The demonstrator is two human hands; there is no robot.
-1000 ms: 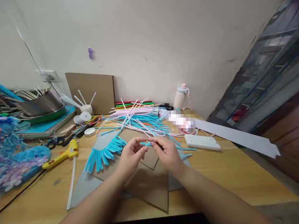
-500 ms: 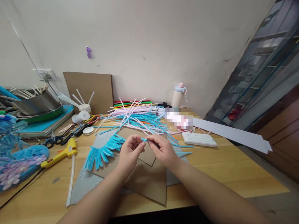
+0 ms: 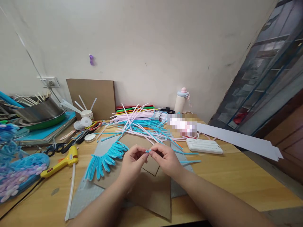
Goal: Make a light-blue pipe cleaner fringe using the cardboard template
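A short piece of blue pipe cleaner (image 3: 147, 151) is pinched between the fingertips of both hands, with only a little of it showing. My left hand (image 3: 134, 159) grips one end, thumb against forefinger. On the other end, my right hand (image 3: 165, 156) is closed in the same way. Below them lie overlapping cardboard pieces (image 3: 151, 195) on a grey mat (image 3: 82, 198). To the left of my hands, a curved row of looped blue pipe cleaners (image 3: 106, 159) rests on the cardboard.
Behind my hands spreads a pile of pink and blue pipe cleaners (image 3: 139, 123). A yellow glue gun (image 3: 61, 162), scissors (image 3: 55, 147) and a metal bowl (image 3: 42, 110) are on the left. A bottle (image 3: 180, 102), a white box-shaped device (image 3: 204, 146) and white strips (image 3: 239, 138) are on the right.
The fingertips of both hands have drawn closer together, and less of the blue piece shows between them. The view has shifted slightly; the things on the table look unmoved.
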